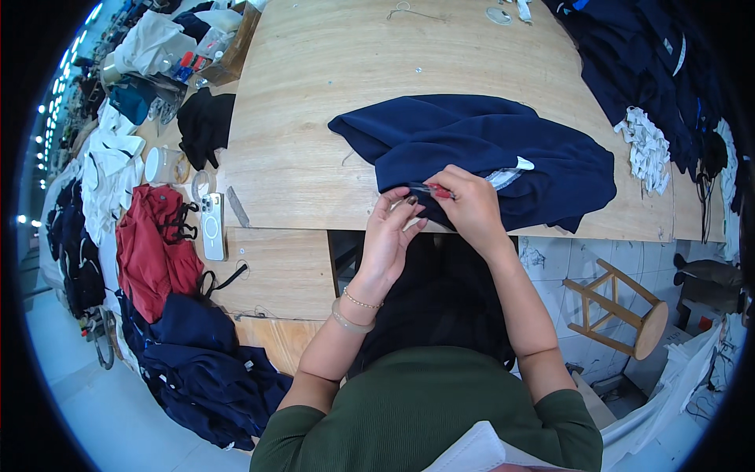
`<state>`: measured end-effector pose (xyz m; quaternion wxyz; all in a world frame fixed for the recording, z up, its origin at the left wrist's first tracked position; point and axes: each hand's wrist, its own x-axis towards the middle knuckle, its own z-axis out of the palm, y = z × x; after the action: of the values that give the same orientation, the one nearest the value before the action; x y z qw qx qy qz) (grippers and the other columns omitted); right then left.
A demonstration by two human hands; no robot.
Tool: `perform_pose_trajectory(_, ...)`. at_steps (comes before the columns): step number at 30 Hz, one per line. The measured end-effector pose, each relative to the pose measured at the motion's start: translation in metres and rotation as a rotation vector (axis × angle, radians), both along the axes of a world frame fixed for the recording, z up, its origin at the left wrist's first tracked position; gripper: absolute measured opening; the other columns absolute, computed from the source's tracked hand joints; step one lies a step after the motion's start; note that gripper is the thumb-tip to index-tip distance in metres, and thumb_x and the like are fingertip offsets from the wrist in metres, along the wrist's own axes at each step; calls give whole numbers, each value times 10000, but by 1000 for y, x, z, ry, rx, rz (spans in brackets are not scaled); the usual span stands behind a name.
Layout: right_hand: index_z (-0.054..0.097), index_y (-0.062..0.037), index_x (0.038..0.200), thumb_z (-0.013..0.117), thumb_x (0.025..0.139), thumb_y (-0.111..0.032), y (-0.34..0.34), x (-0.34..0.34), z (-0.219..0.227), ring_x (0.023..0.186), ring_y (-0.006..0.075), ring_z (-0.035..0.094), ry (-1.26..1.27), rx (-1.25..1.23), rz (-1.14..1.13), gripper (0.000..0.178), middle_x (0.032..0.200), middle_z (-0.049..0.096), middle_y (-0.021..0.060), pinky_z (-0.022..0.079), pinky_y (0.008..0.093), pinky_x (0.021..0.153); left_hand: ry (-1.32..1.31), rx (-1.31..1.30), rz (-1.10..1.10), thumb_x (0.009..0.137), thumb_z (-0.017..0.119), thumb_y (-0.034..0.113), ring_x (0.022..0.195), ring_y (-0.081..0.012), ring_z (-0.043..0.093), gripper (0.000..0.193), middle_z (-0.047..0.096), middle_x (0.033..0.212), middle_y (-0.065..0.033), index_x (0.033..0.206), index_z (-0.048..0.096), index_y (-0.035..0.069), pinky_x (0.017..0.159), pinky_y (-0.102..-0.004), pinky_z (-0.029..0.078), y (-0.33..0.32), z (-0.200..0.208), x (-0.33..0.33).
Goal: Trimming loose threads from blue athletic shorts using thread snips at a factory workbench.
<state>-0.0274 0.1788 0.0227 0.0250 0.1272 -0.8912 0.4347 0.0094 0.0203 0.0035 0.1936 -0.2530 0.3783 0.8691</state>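
the left hand (386, 236) curls loosely beside the right hand (474, 207), closed and gripping.

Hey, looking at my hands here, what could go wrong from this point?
The red-handled tool in your right hand points toward the fingers of your left hand, so a slip might nick them. It's also close to the navy cloth, which it could snag. That cloth reaches the table's near edge and might slide.

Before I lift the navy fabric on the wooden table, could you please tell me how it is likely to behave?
The navy fabric will probably flop and sag, since it lies in soft, loose folds. It seems unlikely to roll or tip, being spread broad and low across the wooden table.
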Motion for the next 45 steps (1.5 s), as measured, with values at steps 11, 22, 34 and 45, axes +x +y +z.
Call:
perform_pose_trajectory(11,581,33,850,684,855,-53,12,-6,40,624,174,523,-88,-294,-14,135,736,586,115,420,283,588,342,-163,26,916,612,-19,814,-103,639,319,598,932,-27,1203,497,60,763,-251,560,11,33,-8)
perform_pose_trajectory(22,580,34,832,644,926,-136,15,-8,48,675,69,439,-352,-564,54,205,666,528,24,391,257,601,995,-1105,-130,773,735,-55,742,-75,578,381,632,1133,-83,1127,639,47,591,-200,452,5,77,-21)
perform_pose_trajectory(34,565,-15,971,640,935,-135,42,-1,55,805,56,561,-246,-626,-96,145,837,613,1,450,199,734,634,-670,-329,958,598,55,687,-32,586,84,650,756,-18,974,616,-26,614,-218,544,1,62,-28)
perform_pose_trajectory(45,654,18,892,732,782,-123,52,22,66,723,119,598,-251,-277,-65,195,803,646,50,472,245,689,782,-779,-336,978,576,96,539,-81,583,91,619,629,-53,977,563,6,515,-229,482,4,61,-27)
